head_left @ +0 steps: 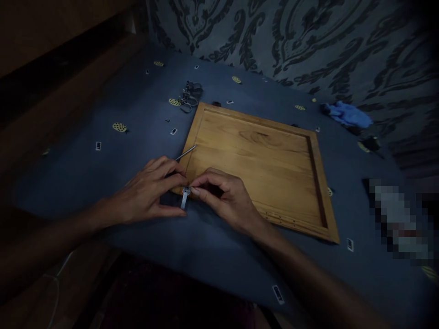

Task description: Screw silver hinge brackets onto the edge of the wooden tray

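Observation:
A framed wooden panel (240,155) lies flat on a dark blue patterned cloth. At its near left corner sits a small metal hinge (185,196), with its arm pointing towards me. My left hand (147,189) is around the hinge, index finger at its top and thumb beside its lower end. Beyond that hand a thin metal rod (187,152) sticks out over the panel's left edge; its other end is hidden. The thumb and forefinger of my right hand (224,194) pinch together at the hinge. Whatever is between them is too small to name.
Several metal hinges (190,95) lie in a pile beyond the panel's far left corner. A small dark screw-like piece (167,120) is nearby. On the right are a blue cloth (348,114) and a blurred-out object (399,219). A patterned wall (260,36) rises behind.

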Demonstrator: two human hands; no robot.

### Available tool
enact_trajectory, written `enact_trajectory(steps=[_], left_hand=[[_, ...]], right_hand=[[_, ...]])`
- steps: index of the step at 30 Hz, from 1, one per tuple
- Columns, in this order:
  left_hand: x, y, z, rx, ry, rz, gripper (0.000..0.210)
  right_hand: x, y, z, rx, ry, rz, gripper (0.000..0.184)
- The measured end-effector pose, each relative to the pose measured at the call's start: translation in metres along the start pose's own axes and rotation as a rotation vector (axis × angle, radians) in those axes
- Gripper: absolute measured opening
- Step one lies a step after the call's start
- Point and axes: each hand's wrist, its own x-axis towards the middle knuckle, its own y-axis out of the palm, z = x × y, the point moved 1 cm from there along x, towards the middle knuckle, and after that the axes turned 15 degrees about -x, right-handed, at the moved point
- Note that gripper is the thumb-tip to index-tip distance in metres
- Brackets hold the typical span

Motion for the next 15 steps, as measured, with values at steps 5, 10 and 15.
enact_trajectory(steps=[5, 10, 15], left_hand=[[-0.0002, -0.0013, -0.0004, -0.011, -0.015, 0.003, 0.045], [0.0003, -0.0015, -0.0016, -0.009, -0.004, -0.002, 0.043], [0.0012, -0.0003, -0.0019, -0.009, 0.009, -0.021, 0.042]], right_hand=[[-0.0012, 0.0037, 0.0014, -0.027, -0.005, -0.001, 0.010], [-0.0008, 0.0066, 0.0001, -0.007, -0.014, -0.016, 0.009], [0.0003, 0.0084, -0.0020, 0.013, -0.017, -0.021, 0.009]])
